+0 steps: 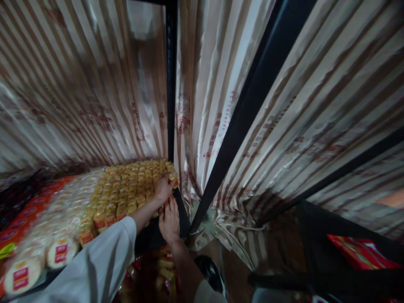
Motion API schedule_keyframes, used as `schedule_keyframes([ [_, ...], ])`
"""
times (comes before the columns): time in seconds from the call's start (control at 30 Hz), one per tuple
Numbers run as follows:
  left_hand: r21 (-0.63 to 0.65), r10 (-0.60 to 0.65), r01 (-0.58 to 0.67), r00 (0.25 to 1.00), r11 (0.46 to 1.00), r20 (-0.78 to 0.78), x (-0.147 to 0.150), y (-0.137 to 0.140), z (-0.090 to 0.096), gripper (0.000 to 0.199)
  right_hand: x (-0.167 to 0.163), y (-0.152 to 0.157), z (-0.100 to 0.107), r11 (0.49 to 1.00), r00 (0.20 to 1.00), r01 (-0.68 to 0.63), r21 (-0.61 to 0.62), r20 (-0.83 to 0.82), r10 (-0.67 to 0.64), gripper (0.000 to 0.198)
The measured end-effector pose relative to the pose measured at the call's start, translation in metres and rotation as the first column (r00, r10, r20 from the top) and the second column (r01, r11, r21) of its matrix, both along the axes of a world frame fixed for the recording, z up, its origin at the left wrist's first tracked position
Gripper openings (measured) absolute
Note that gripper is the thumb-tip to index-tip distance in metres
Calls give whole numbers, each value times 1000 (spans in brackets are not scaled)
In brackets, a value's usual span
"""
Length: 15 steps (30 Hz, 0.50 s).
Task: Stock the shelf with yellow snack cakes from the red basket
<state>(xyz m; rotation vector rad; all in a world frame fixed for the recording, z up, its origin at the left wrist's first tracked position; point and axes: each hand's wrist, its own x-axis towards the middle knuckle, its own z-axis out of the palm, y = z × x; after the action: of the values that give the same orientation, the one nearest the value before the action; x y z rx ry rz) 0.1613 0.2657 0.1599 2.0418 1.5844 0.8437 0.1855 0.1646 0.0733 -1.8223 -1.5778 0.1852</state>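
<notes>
Rows of small yellow packets [126, 185] in shiny clear wrap are stacked closely on a dark shelf [148, 235]. My left hand [162, 189] reaches over the right end of the rows, its fingers closed around a yellow packet [173, 180] at the back right corner. Just below it, my right hand [169, 219] lies with fingers stretched out at the right side of the stack, near the shelf edge. Its fingertips come close to the left hand and the corner packet. The dim light blurs the fine detail of the fingers.
Left of the packets lie clear-wrapped white round packs [62, 251], an orange-red strip of packs [34, 214] and dark packs [23, 191]. Striped curtains [205, 84] hang behind black posts [240, 113]. A red packet [360, 250] lies on a dark surface at right.
</notes>
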Motion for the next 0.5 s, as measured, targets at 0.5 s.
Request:
schedule_keyframes([
  [0.5,237,-22,163,862,958,-506,12,12,-1,28,2,1,-5,1000,999,-14,-4,-45,14,48],
])
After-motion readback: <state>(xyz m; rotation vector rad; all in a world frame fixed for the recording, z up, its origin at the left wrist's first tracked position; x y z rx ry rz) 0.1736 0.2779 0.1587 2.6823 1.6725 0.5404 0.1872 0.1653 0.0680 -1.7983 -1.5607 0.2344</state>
